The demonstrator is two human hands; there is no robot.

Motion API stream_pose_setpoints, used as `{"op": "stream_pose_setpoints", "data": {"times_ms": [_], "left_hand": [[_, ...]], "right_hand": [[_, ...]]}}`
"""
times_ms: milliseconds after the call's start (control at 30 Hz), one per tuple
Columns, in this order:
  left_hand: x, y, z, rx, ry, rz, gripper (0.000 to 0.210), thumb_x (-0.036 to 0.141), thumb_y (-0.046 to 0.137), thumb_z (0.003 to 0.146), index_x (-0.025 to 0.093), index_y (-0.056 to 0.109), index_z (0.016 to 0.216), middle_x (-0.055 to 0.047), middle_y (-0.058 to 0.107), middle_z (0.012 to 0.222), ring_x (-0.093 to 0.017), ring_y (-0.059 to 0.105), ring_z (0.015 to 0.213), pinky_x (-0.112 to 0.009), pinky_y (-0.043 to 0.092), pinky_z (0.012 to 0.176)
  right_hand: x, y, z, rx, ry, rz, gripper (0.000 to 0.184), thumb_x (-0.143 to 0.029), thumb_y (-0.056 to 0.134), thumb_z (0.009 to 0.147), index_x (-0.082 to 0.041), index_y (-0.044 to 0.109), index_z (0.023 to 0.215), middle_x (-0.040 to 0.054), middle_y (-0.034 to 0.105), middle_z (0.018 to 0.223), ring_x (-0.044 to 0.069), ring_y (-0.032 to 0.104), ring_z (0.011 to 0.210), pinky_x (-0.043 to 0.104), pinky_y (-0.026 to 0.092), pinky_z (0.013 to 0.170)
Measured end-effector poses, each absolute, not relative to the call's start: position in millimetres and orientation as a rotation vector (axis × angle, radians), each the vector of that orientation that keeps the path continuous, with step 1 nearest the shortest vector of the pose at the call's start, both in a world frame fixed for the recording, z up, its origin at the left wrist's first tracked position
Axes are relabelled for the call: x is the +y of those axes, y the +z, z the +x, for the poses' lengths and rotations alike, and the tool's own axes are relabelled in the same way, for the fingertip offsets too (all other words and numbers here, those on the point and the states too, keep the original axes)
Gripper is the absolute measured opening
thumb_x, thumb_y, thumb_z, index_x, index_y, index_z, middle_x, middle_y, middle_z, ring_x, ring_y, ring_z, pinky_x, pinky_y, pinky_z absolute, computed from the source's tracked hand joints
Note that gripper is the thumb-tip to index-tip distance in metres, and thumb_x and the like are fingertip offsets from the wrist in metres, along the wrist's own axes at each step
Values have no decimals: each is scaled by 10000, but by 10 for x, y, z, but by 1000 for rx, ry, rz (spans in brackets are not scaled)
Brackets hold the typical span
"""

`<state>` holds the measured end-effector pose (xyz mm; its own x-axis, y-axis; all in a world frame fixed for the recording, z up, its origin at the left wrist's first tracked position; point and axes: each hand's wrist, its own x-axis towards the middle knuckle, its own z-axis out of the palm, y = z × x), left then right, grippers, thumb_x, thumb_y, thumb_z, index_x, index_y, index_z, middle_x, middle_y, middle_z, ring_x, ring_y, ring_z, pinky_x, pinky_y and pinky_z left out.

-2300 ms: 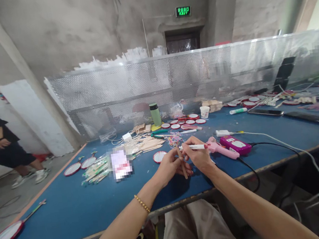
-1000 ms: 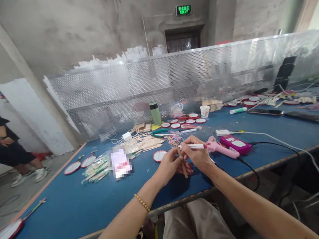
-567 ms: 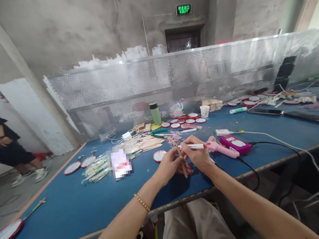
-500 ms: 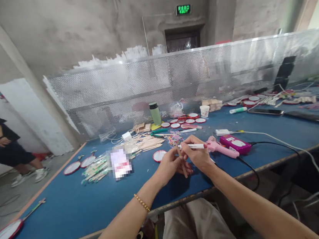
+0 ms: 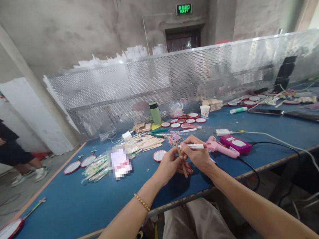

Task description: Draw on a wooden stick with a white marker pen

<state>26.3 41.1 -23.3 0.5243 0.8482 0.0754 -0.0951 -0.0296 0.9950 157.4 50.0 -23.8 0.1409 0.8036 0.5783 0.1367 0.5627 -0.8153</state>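
Since the left hand (image 5: 169,165) has stayed closed on the wooden stick (image 5: 184,170) with no visible shift, the work seems to be holding at the same point. The stick slants between both hands; to its right, a white pen (image 5: 196,146) is pinched in the right hand (image 5: 201,159), tip near the stick's upper end, contact unclear.

Patchy grey wall (image 5: 84,28), lit green exit sign (image 5: 184,9), dark doorway (image 5: 183,39), perforated metal partition (image 5: 109,89), blue table (image 5: 100,208)
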Motion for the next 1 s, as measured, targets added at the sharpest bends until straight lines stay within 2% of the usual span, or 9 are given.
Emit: {"op": "stream_pose_setpoints", "data": {"times_ms": [267,667,1000], "left_hand": [[418,-242,255,727,859,1411,369,463,655,755,203,429,885,6,646,628,-209,689,565,-308,545,519],[417,-242,259,720,862,1412,375,464,655,749,204,428,894,3,645,631,-215,687,559,-318,543,523],[422,-249,254,716,854,1404,358,453,656,759,207,425,878,9,647,626,-207,691,566,-317,551,538]], "right_hand": [[499,-233,1573,-1333,620,-877,308,-470,634,775,-207,526,657,-26,590,497,121,549,387,217,441,379],[509,-248,1581,-1382,578,-879,250,-398,617,788,-206,529,653,-29,588,491,111,552,389,197,445,377],[513,-237,1577,-1340,608,-877,311,-474,632,772,-208,521,654,-27,588,502,115,550,381,213,451,376]]}}
